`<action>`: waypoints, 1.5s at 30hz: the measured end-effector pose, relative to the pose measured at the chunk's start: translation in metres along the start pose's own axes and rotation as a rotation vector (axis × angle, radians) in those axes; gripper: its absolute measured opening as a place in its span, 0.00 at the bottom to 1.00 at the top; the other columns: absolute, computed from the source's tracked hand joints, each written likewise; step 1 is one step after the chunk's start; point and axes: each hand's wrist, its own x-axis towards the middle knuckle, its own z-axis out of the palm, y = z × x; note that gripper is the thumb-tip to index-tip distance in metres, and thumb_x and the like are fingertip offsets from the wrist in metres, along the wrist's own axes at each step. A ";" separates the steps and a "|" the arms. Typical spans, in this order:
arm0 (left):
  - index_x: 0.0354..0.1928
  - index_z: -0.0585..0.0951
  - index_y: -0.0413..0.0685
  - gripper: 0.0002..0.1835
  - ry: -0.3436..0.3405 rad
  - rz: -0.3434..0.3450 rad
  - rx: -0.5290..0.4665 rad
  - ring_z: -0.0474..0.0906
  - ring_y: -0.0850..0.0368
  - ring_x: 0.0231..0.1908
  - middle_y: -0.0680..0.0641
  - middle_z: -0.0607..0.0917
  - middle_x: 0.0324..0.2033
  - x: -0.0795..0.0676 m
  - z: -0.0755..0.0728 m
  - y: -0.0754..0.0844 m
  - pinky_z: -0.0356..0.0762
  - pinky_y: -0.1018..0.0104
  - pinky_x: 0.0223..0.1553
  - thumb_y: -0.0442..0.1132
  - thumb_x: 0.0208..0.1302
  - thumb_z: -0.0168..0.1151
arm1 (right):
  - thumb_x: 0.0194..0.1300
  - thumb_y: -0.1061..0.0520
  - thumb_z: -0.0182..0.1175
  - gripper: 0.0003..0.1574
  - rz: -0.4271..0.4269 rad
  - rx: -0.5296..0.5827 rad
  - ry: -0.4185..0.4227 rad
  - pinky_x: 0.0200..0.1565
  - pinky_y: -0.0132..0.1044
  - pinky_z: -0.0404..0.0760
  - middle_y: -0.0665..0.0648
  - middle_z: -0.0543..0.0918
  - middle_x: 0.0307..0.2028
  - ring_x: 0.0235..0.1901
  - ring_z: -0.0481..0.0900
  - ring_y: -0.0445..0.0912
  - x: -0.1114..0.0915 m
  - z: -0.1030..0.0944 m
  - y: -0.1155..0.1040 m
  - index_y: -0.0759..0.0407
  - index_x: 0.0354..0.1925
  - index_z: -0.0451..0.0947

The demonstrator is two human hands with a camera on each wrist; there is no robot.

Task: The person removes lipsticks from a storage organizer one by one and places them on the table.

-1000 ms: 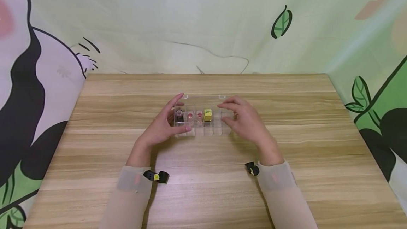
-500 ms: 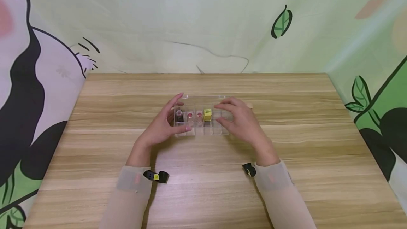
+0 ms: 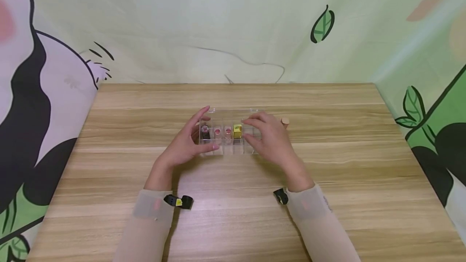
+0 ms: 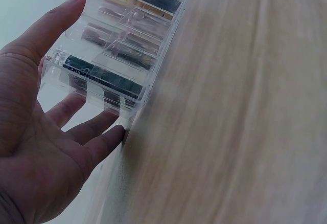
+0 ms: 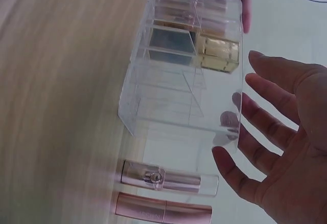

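I see the left hand (image 3: 185, 142) gripping the left end of the clear lipstick organizer (image 3: 233, 149) on the wooden table (image 3: 225, 221), thumb in front, fingers behind. The right hand (image 3: 272, 137), half open, holds nothing and is close to the gold-capped lipstick (image 3: 237, 131) in its compartment. Through the right wrist camera, I find the rose lipstick (image 5: 163, 209) beside the clear-capped lipstick (image 5: 171, 177), outside the organizer.

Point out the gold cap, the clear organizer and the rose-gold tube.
Gold cap (image 5: 218, 53): right wrist view, middle of its side.
Clear organizer (image 3: 228, 149): head view, its front wall.
Rose-gold tube (image 5: 164, 209): right wrist view, mid-body.
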 end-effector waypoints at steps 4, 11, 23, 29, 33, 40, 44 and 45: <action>0.73 0.50 0.78 0.55 0.000 0.001 0.003 0.55 0.35 0.71 0.41 0.62 0.68 0.000 0.000 0.000 0.53 0.41 0.72 0.42 0.50 0.76 | 0.61 0.49 0.67 0.24 0.004 -0.028 0.004 0.60 0.51 0.70 0.52 0.79 0.54 0.58 0.73 0.50 0.000 0.003 -0.002 0.51 0.55 0.80; 0.73 0.50 0.79 0.55 -0.001 0.002 0.000 0.56 0.34 0.70 0.40 0.62 0.68 0.000 0.000 0.000 0.54 0.41 0.71 0.42 0.51 0.76 | 0.63 0.45 0.64 0.25 0.015 -0.059 -0.023 0.55 0.50 0.69 0.50 0.78 0.56 0.61 0.70 0.48 0.000 0.007 -0.005 0.47 0.58 0.78; 0.72 0.50 0.82 0.56 0.016 0.011 0.008 0.56 0.36 0.71 0.43 0.63 0.68 0.006 0.001 -0.018 0.53 0.39 0.71 0.44 0.49 0.77 | 0.66 0.45 0.61 0.27 0.021 -0.122 -0.063 0.52 0.50 0.67 0.46 0.76 0.61 0.62 0.68 0.49 0.001 0.009 -0.008 0.43 0.63 0.74; 0.72 0.50 0.84 0.57 0.030 0.012 0.029 0.58 0.40 0.70 0.49 0.64 0.67 0.009 0.002 -0.030 0.56 0.42 0.71 0.49 0.47 0.78 | 0.66 0.45 0.62 0.26 0.018 -0.121 -0.073 0.51 0.50 0.66 0.45 0.76 0.60 0.61 0.69 0.49 0.000 0.010 -0.008 0.44 0.61 0.76; 0.72 0.50 0.84 0.57 0.031 0.019 0.034 0.59 0.40 0.70 0.48 0.64 0.67 0.009 0.002 -0.031 0.56 0.41 0.70 0.50 0.47 0.77 | 0.66 0.46 0.62 0.25 0.025 -0.120 -0.077 0.52 0.52 0.65 0.45 0.77 0.60 0.61 0.69 0.49 -0.001 0.010 -0.008 0.44 0.60 0.77; 0.72 0.49 0.84 0.57 0.032 0.017 0.039 0.58 0.41 0.70 0.48 0.65 0.67 0.009 0.002 -0.032 0.55 0.42 0.71 0.50 0.47 0.78 | 0.66 0.47 0.62 0.23 0.036 -0.119 -0.075 0.54 0.53 0.64 0.45 0.77 0.59 0.60 0.69 0.49 -0.001 0.011 -0.009 0.44 0.59 0.78; 0.72 0.50 0.84 0.57 0.034 0.015 0.038 0.58 0.41 0.70 0.49 0.65 0.67 0.009 0.002 -0.032 0.56 0.42 0.71 0.50 0.46 0.78 | 0.65 0.47 0.62 0.22 0.038 -0.117 -0.068 0.53 0.52 0.64 0.46 0.77 0.59 0.60 0.70 0.50 -0.001 0.011 -0.009 0.45 0.58 0.78; 0.72 0.50 0.84 0.57 0.034 0.014 0.037 0.58 0.41 0.70 0.50 0.65 0.67 0.009 0.002 -0.032 0.56 0.42 0.71 0.50 0.46 0.78 | 0.65 0.47 0.63 0.22 0.039 -0.117 -0.067 0.53 0.52 0.64 0.46 0.77 0.59 0.60 0.70 0.50 -0.001 0.011 -0.009 0.45 0.58 0.78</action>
